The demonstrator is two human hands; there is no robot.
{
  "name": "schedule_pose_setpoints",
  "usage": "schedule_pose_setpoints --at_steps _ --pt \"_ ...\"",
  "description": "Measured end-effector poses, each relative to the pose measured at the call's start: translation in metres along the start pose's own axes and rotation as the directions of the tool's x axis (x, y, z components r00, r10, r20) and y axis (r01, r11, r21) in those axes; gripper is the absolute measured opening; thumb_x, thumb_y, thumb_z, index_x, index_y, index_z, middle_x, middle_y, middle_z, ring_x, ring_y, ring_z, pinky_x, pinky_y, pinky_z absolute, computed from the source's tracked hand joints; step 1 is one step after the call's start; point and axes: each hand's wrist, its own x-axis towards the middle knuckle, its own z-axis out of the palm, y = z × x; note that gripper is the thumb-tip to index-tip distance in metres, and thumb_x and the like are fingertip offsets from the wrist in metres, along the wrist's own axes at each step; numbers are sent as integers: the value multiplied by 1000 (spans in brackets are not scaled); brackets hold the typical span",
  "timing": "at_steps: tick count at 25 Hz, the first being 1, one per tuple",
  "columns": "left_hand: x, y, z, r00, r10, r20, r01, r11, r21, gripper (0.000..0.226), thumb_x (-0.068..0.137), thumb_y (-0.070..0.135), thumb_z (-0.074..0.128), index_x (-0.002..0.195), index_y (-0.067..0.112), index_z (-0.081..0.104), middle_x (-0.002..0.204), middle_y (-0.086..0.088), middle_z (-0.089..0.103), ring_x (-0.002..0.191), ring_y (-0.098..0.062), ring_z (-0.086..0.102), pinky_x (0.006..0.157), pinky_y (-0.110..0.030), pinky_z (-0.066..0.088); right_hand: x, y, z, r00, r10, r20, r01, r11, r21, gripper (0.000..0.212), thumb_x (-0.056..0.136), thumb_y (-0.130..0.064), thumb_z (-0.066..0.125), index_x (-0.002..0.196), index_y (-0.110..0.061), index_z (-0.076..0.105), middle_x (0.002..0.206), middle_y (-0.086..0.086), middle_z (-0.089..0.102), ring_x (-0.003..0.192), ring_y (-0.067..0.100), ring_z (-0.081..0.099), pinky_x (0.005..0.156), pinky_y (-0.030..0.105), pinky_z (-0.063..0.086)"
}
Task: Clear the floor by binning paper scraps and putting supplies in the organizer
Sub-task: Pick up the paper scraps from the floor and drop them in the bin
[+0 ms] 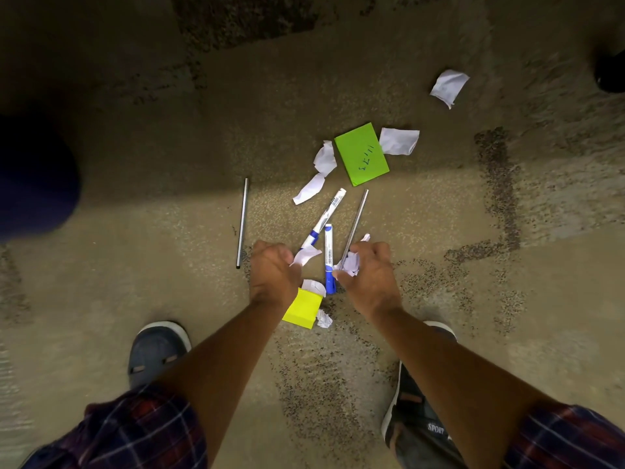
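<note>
Crumpled white paper scraps (351,263) are clutched in the closed grip of the right hand (370,275); one torn scrap (306,254) is pinched by the left hand (272,272). Two blue markers (328,257) are seen lying between them on the floor (135,265).

Both forearms are bare below plaid sleeves (135,431) in dark navy and red with thin pale lines, pushed up near the elbows. The left hand (274,272) and right hand (368,275) wear no gloves. Dark grey-blue shoes (155,350) have white soles; the right shoe (416,414) bears the white word "SPORT".
</note>
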Motion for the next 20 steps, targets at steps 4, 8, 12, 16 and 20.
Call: schedule_pose_setpoints --at_steps 4,8,12,16,20 --pt "-6 -11 -11 999 -4 -47 1 998 -62 12 75 -3 80 72 2 69 71 4 51 77 -26 58 80 -33 43 -3 2 9 999 -37 8 38 988 -150 40 86 -6 70 123 -17 57 116 7 44 90 21 56 81 26 52" --pt "-18 -28 -23 993 -91 -72 81 988 -129 18 74 3 85 69 7 69 79 -12 64 75 -26 61 75 -27 40 0 1 11 999 33 32 -27 983 -184 28 86 1 64 110 -15 68 107 8 59 76 16 53 66 17 41" --pt "-34 -33 -42 955 -295 -25 285 939 -192 20 74 12 87 70 12 68 78 -13 72 71 -28 66 72 -33 53 -21 -2 1 959 282 5 -281 956 89 17 84 -3 71 94 -16 73 94 10 74 71 18 69 46 15 48" --pt "-61 -27 -73 929 -370 25 361 889 -282 24 72 12 90 67 13 67 68 -11 73 59 -23 63 59 -26 51 -49 -25 -30 854 509 107 -500 747 438 25 80 2 78 97 -15 74 103 15 71 68 27 77 60 43 66" --pt "-79 -15 -117 921 -389 19 369 856 -361 36 70 12 92 59 21 59 55 9 56 42 0 49 42 -10 37 -72 -66 -60 826 529 195 -505 541 673 23 80 12 76 84 -9 67 89 18 70 70 27 72 53 30 62"
